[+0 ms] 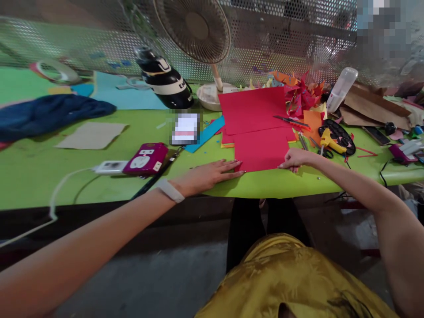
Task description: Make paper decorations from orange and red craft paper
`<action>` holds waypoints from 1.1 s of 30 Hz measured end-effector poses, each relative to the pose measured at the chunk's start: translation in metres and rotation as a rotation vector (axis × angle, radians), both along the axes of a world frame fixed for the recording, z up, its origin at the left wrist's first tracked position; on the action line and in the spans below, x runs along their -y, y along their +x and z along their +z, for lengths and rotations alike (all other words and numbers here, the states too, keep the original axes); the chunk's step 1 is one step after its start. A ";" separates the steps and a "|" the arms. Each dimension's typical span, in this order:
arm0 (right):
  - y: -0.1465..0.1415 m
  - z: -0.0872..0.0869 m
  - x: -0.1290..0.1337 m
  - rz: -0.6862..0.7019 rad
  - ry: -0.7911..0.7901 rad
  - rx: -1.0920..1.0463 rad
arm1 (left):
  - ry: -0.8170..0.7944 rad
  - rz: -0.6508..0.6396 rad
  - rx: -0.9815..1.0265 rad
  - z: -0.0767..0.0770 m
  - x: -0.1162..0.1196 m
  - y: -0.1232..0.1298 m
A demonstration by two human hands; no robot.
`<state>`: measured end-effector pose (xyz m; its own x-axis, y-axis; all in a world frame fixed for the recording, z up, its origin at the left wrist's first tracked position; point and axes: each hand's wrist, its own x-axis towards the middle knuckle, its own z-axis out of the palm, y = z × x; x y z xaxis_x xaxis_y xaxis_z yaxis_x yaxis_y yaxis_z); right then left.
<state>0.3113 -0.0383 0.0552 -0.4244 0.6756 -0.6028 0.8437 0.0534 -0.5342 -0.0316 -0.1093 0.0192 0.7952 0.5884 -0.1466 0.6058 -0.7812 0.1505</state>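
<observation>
A red sheet of paper (261, 150) lies at the table's front edge. My left hand (212, 176) rests flat with fingers stretched out, the fingertips on the sheet's lower left corner. At the lower right corner, my right hand (294, 160) is closed, thumb and fingers pinching the paper's edge. Just behind is a larger red sheet (253, 108), which meets or overlaps the near one; yellow and other coloured edges peek out underneath. An orange-handled craft knife (294, 123) lies over its right side.
Right of the paper are scissors (326, 153), a yellow glue gun (332, 142) and a heap of paper scraps (303, 90). A fan (198, 28) and black bottle (167, 81) stand behind. Left lie a blue strip (207, 134), a blurred-out phone (185, 128) and a purple box (147, 159) with a cable.
</observation>
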 end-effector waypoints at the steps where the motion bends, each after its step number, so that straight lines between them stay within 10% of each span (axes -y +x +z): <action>1: 0.006 0.000 0.000 -0.014 -0.003 0.013 | -0.004 -0.001 -0.011 0.000 0.000 0.000; 7: 0.036 0.009 0.002 -0.091 -0.019 0.058 | 0.001 0.009 -0.046 0.003 0.003 0.001; 13: 0.027 0.002 0.010 -0.350 0.432 -0.185 | 0.034 0.019 -0.031 0.003 0.006 0.002; 22: 0.011 -0.016 0.013 -0.711 0.144 -0.718 | 0.081 0.008 -0.016 -0.005 0.010 -0.003; 33: 0.018 -0.048 -0.002 -0.436 0.440 -0.444 | 0.133 -0.016 -0.002 -0.018 0.012 -0.010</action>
<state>0.3295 -0.0363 0.0070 -0.2040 0.9762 -0.0736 0.5478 0.0515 -0.8350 -0.0419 -0.1210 0.0015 0.8043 0.5901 -0.0696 0.5934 -0.8037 0.0438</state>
